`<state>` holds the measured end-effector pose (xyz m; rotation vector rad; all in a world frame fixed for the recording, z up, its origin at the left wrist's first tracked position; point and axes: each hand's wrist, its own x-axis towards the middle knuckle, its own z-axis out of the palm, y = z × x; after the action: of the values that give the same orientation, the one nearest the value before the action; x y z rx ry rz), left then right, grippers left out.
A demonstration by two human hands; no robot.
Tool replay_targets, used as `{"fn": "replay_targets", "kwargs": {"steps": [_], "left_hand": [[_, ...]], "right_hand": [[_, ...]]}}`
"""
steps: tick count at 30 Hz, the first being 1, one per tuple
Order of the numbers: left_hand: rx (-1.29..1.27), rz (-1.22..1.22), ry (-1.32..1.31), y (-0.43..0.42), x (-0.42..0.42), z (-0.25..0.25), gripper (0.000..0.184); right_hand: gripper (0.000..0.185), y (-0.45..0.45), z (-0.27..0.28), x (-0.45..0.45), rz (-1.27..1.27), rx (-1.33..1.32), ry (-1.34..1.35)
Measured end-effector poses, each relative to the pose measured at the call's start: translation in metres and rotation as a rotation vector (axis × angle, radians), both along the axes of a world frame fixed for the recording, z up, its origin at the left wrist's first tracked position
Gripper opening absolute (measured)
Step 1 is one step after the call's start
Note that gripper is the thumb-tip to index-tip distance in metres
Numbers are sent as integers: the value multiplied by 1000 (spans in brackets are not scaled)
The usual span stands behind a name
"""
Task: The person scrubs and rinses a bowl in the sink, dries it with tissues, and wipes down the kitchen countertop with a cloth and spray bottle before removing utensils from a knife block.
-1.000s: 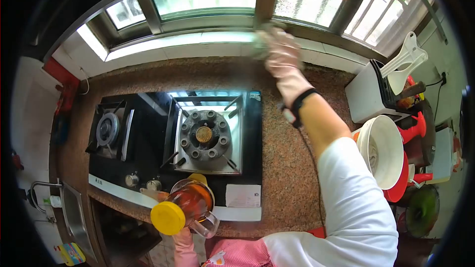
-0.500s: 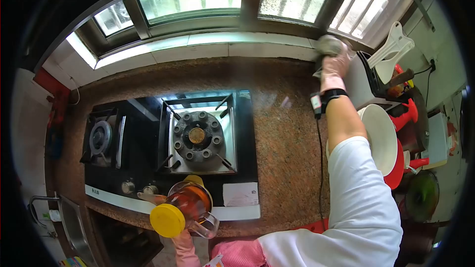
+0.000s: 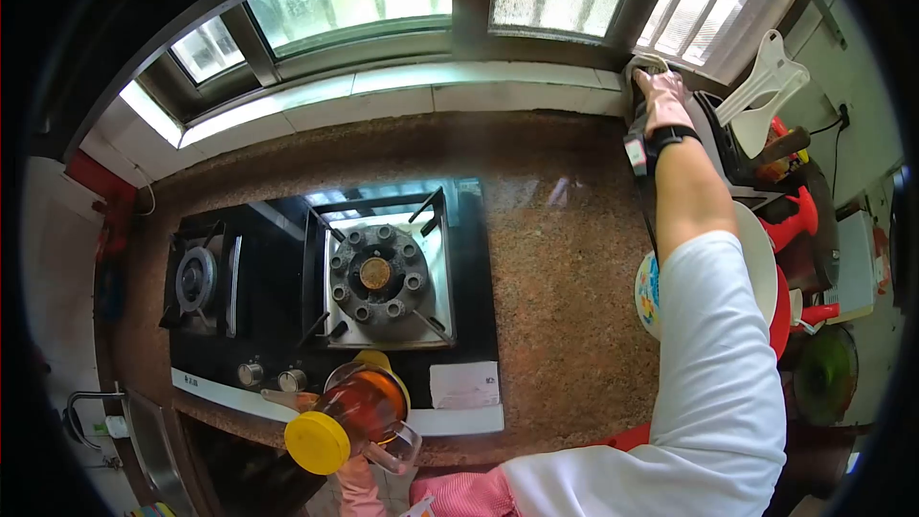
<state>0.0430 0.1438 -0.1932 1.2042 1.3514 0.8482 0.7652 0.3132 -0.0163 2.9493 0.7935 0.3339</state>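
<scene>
A clear jug [image 3: 359,409] with a yellow lid and amber liquid inside is held tilted in front of the stove, its clear handle toward the right. My left hand [image 3: 356,483] is closed around it from below and behind; the jug hides most of its fingers. At the far right corner of the counter, under the window, my right hand [image 3: 667,101] is stretched out, with a black band at its wrist. Its fingers curl over something greyish with a pale loop, which I cannot identify.
The two-burner gas stove [image 3: 330,268] sits in the brown stone counter [image 3: 570,325]. White spatulas [image 3: 771,86] stand in a holder beside my right hand. White bowls [image 3: 761,254] and a red spray nozzle [image 3: 795,220] line the right side. A sink [image 3: 153,450] is at lower left.
My right hand, which held a blurred greyish-white thing, has shifted a little rightward and now rests at the corner. The jug stays in my left hand, tilted slightly more. The view has shifted slightly.
</scene>
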Motion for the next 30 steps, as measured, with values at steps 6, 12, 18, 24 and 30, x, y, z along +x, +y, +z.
{"fn": "replay_targets", "kwargs": {"steps": [6, 12, 18, 24, 30], "left_hand": [[-1, -12, -14, -2, -6, 0, 34], [208, 47, 113, -6, -6, 3, 34], [11, 33, -71, -1, 10, 30, 28], [-131, 32, -199, 3, 19, 43, 36], [-149, 12, -270, 4, 20, 45, 59]], "right_hand": [[54, 26, 0, -68, -152, 463, 221], [36, 47, -27, -149, 222, 667, 155], [38, 5, -39, -189, 679, 1128, 961], [31, -14, -23, -189, 743, 1267, 1076], [36, 51, -7, -163, 499, 825, 643]]}}
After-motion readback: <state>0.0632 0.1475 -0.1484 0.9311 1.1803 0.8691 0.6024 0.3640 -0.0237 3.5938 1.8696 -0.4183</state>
